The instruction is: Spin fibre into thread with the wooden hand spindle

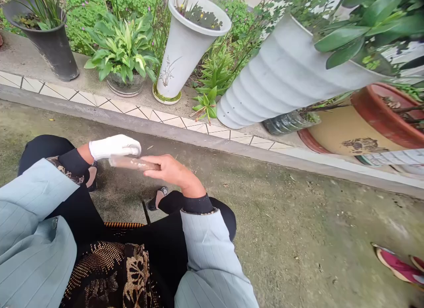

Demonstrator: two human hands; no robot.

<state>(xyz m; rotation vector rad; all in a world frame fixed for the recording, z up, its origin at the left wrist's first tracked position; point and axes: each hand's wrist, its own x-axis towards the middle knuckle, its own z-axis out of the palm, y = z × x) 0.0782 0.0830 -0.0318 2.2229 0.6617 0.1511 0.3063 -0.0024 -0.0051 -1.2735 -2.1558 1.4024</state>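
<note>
My left hand (114, 146) wears a white glove and is closed on one end of a thin translucent glove (132, 163) stretched between my hands. My right hand (170, 171) is bare. Its fingers reach into or grip the other end of that translucent glove. Both hands are held above my knees, over the concrete ground, in front of the tiled kerb.
Pots line the tiled ledge (109, 104): a dark tall pot (53, 47), a leafy plant in a glass bowl (124, 80), a white tall vase (183, 47), a ribbed white pot (285, 74) and a brown-rimmed pot (361, 127). Another person's pink shoes (399, 266) stand at the right.
</note>
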